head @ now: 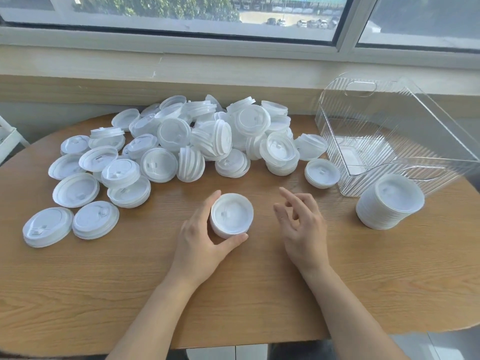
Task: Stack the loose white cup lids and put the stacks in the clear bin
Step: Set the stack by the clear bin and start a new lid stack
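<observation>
My left hand (pixel 200 237) curls round a short stack of white cup lids (pixel 231 215) standing on the wooden table (pixel 233 294), thumb at its near side, fingers behind. Just to its right, my right hand (pixel 301 224) hovers with fingers loosely spread, holding nothing. Further right a taller lid stack (pixel 389 205) leans against the clear bin (pixel 389 136). Beyond, the pile of loose lids (pixel 181 141) sprawls toward the window sill (pixel 155 68).

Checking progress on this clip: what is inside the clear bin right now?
No lids show inside the clear bin; through its ribbed walls only the bare floor appears. A tall lid stack stands outside against its near corner, hiding that bit.
</observation>
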Motion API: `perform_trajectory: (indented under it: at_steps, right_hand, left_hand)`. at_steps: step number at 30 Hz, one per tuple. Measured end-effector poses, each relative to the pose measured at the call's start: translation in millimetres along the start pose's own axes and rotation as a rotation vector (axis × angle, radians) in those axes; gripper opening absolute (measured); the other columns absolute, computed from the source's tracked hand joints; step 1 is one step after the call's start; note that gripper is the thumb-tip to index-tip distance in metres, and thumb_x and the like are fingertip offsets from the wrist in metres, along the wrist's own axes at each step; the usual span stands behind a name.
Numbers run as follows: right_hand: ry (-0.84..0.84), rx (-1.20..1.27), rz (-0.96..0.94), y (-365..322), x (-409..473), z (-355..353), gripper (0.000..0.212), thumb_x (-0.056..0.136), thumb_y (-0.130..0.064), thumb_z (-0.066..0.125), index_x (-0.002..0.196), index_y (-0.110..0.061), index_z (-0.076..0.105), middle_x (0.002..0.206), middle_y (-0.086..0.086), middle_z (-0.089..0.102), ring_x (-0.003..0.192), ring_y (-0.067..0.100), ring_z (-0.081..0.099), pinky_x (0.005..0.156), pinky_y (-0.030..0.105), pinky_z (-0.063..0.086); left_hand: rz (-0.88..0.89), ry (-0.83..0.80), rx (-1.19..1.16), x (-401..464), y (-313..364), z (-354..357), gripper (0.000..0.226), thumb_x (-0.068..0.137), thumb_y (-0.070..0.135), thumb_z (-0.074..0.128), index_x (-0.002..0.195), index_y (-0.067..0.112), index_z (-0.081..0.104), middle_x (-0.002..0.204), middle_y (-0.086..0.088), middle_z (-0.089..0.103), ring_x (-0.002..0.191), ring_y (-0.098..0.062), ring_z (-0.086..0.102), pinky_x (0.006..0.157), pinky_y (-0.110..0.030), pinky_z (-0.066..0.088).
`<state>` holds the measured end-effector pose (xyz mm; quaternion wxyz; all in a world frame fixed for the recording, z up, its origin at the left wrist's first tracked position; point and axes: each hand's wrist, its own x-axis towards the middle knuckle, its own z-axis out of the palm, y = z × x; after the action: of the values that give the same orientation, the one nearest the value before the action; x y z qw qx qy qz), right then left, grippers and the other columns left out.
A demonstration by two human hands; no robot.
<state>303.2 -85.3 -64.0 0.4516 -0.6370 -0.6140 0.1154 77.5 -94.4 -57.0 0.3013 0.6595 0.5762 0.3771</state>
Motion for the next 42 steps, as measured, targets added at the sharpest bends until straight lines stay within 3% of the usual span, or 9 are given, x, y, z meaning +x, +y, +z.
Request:
perform_trajectory:
  at_steps: [4,8,10,16,26,34,39,42]
  right_hand:
    - [0.152,-0.220,0.046,29,25,-20,0.035,0.098,-0.025,0.073,0.132,-0.020,0.071,0.088,-0.012,0.056,0.071,0.005,0.050,0.067,0.029,0.043]
    - [0.140,-0.362,0.087,51,44,-28,0.040,0.098,-0.025,0.070,0.137,-0.017,0.068,0.089,-0.001,0.064,0.074,0.022,0.061,0.065,0.031,0.039]
    - [0.123,-0.381,0.134,55,50,-28,0.038,0.100,-0.028,0.068,0.136,-0.018,0.069,0.084,-0.005,0.059,0.075,0.018,0.056,0.066,0.030,0.035]
    - [0.159,-0.364,0.183,60,55,-27,0.020,0.101,-0.029,0.066,0.112,-0.019,0.078,0.083,-0.008,0.061,0.079,0.022,0.063,0.065,0.029,0.036]
    - [0.162,-0.371,0.151,57,54,-28,0.014,0.099,-0.029,0.066,0.094,-0.020,0.075,0.075,-0.011,0.057,0.070,0.011,0.051,0.064,0.028,0.033]
    - [0.191,-0.384,0.085,54,50,-29,0.012,0.100,-0.024,0.065,0.097,-0.018,0.075,0.090,-0.005,0.071,0.075,0.021,0.065,0.063,0.028,0.034]
    - [0.243,-0.302,0.074,51,46,-32,0.008,0.098,-0.022,0.070,0.095,-0.018,0.077,0.078,-0.011,0.064,0.070,0.010,0.056,0.061,0.028,0.032]
    - [0.257,-0.134,0.019,48,41,-34,0.007,0.098,-0.017,0.072,0.094,-0.016,0.078,0.075,-0.008,0.063,0.067,0.010,0.053,0.064,0.031,0.043]
  left_hand:
    - [0.024,-0.066,-0.034,21,5,14,0.099,0.069,0.054,0.091,0.153,0.038,0.043,0.146,0.025,0.055,0.134,0.006,0.049,0.115,-0.038,0.043]
    - [0.060,-0.122,-0.040,39,10,29,0.098,0.070,0.054,0.091,0.154,0.038,0.043,0.150,0.026,0.051,0.138,0.004,0.046,0.117,-0.041,0.042]
    - [0.074,-0.129,-0.031,43,11,33,0.099,0.069,0.057,0.091,0.153,0.039,0.043,0.149,0.027,0.052,0.137,0.004,0.047,0.116,-0.043,0.043]
    - [0.060,-0.138,-0.061,43,5,31,0.106,0.066,0.071,0.084,0.156,0.040,0.037,0.148,0.023,0.055,0.136,-0.002,0.053,0.114,-0.043,0.046]
    - [0.063,-0.140,-0.038,42,8,31,0.102,0.068,0.069,0.083,0.155,0.038,0.040,0.146,0.023,0.056,0.133,-0.002,0.055,0.114,-0.041,0.046]
    - [0.047,-0.135,-0.044,40,5,30,0.101,0.067,0.077,0.078,0.154,0.043,0.040,0.146,0.026,0.055,0.134,-0.004,0.055,0.114,-0.042,0.046]
    - [0.047,-0.130,-0.044,37,7,27,0.099,0.069,0.075,0.080,0.153,0.043,0.041,0.145,0.026,0.056,0.133,-0.004,0.055,0.114,-0.043,0.045]
    - [0.044,-0.119,-0.053,35,9,25,0.099,0.067,0.070,0.081,0.153,0.040,0.044,0.143,0.024,0.058,0.131,-0.001,0.055,0.114,-0.039,0.045]
